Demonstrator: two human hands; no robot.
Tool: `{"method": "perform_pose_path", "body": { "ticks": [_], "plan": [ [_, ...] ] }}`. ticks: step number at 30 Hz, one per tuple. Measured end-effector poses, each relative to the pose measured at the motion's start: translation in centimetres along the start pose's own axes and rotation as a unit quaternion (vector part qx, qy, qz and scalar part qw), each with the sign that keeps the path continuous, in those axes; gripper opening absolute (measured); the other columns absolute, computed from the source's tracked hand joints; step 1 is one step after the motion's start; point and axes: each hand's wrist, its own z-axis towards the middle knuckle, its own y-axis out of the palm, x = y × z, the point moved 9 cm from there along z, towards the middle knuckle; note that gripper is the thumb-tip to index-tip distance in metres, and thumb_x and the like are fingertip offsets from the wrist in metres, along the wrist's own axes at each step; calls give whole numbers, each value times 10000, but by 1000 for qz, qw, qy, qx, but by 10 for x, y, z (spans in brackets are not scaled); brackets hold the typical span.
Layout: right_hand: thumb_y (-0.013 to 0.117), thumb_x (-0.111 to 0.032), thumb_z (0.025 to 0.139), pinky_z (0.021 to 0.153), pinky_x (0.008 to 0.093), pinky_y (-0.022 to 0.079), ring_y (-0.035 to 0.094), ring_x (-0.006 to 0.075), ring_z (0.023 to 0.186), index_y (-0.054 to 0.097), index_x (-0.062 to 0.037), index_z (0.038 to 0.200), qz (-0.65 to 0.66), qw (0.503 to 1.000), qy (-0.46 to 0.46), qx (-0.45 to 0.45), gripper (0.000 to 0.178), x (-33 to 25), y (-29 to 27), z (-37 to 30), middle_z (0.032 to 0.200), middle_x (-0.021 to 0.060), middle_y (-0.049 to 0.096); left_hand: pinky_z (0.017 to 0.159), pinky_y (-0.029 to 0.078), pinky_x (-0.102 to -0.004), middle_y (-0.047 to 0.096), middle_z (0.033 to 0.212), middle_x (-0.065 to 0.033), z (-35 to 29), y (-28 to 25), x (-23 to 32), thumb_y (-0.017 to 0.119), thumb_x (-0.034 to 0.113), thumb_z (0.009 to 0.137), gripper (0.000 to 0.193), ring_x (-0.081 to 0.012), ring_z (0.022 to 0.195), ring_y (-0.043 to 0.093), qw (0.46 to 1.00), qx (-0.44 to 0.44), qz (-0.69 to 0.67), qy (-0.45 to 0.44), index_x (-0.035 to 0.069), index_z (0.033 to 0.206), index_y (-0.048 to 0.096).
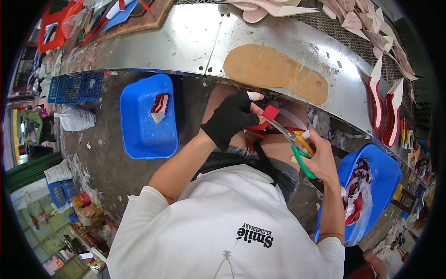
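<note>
My left hand (230, 118), in a black glove with bare, partly wrapped fingertips, pinches a red piece of sheet material (270, 113) above my lap. In my right hand (323, 156) is a pair of scissors (301, 158) with green and yellow handles. Their blades reach left to the red piece, at its lower edge. More red material (261, 132) hangs under my left fingers, over my thighs. Just beyond the hands, a brown sole-shaped board (274, 69) lies on the metal-edged workbench (176, 39).
A blue tub (147, 139) with a small red-and-white stack stands at left; another blue tub (388, 172) holds red and white scraps at right. Red-edged white pieces (393, 111) lie at the bench's right end, pale cut pieces (357, 18) behind. Another person's hand (375, 264) shows lower right.
</note>
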Motion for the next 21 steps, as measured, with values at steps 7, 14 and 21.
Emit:
{"method": "perform_pose_path", "body": {
  "ticks": [7,14,21],
  "plan": [
    [837,-241,592,450,272,336,376,124,446,558,-1,764,-6,1000,-10,-14,406,-10,-17,3,528,86,489,725,489,-246,669,874,-83,1,0,-6,630,2,742,542,-118,801,616,999,-4,45,-14,-35,1263,484],
    [821,-217,612,459,264,313,358,96,482,562,-5,791,-28,998,34,-46,379,-1,-16,11,530,45,451,732,468,-230,620,879,-26,-4,-4,-3,665,12,764,535,-93,820,581,1000,-11,-13,-15,19,1272,497],
    [791,-156,659,556,244,372,437,85,617,552,-1,950,-30,988,-10,152,407,7,-84,37,664,7,507,737,476,-236,654,857,-41,-11,5,27,675,30,776,271,-104,776,589,993,10,57,102,35,1045,646]
  ]
}}
